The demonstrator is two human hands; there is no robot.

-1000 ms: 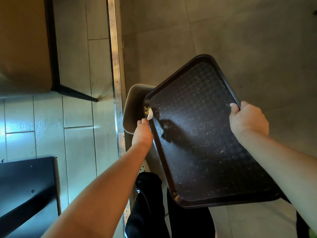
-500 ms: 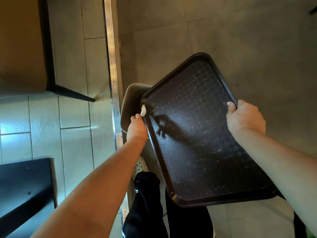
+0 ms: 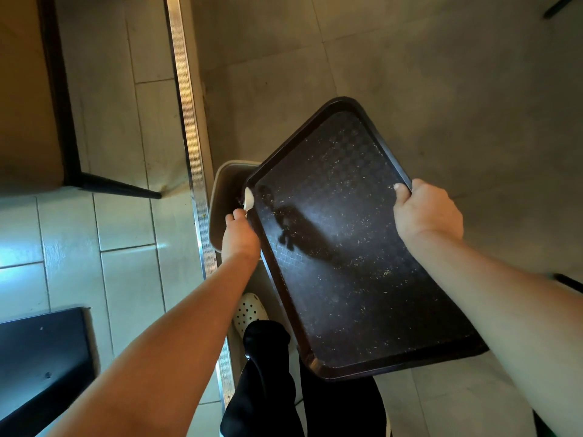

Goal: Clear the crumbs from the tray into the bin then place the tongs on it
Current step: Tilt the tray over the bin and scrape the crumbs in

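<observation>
Both hands tilt the crumbed tray [image 3: 347, 247] over the bin [image 3: 225, 197].

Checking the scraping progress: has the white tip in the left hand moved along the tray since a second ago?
Yes. The white tip went from over the tray corner out to its rim, over the bin.

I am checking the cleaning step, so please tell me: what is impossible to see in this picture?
- Inside of the bin, head view: covered by the tray and left hand.
- White tool in the left hand: only its tip shows.
- Right hand fingers: under the tray.
- Tongs: not visible as such.
</observation>
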